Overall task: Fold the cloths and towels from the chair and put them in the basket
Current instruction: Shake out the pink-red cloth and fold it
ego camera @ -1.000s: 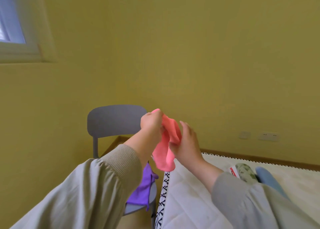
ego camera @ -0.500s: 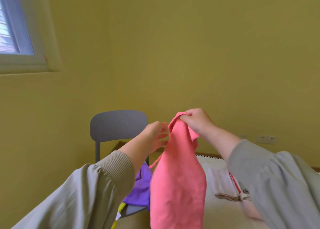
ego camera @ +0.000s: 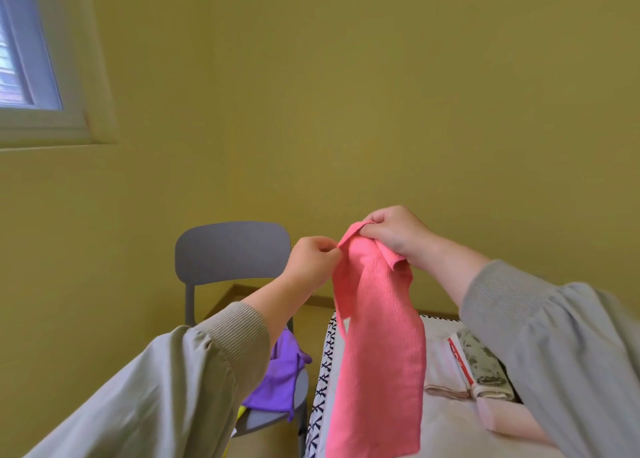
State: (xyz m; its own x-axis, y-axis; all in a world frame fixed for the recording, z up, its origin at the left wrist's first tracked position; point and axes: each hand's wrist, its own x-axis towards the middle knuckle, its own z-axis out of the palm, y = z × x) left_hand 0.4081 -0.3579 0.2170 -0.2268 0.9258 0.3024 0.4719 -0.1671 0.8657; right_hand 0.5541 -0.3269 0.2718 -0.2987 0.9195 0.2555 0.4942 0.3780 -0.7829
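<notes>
nearest the camera, the left sleeve fills the view at 7 o'clock and the right sleeve fills it at 4 o'clock, both grey-green with ribbed cuffs. between them, at 6 o'clock, a pink cloth hangs in a long, narrow drape, its lower end running out of view. it hangs in front of a bed with a pale cover and a black-and-white patterned edge.

on the bed, at 3 o'clock from the cloth, lies a stack of folded towels, one with a green leaf print and one white with a red stripe.

the right hand grips the cloth's top, fingers curled round a bunched corner, with a short flap falling below the knuckles. the left hand, at 9 o'clock from it and slightly lower, pinches the cloth's upper edge between thumb and forefinger. the two hands are near each other.

at 8 o'clock from the pink cloth a purple cloth lies crumpled on the seat of a grey chair, one corner hanging over the seat's front. a bit of yellow cloth shows just below it. the chair's back stands behind the left hand.

behind all this is a yellow wall, with a white-framed window at 10 o'clock.
</notes>
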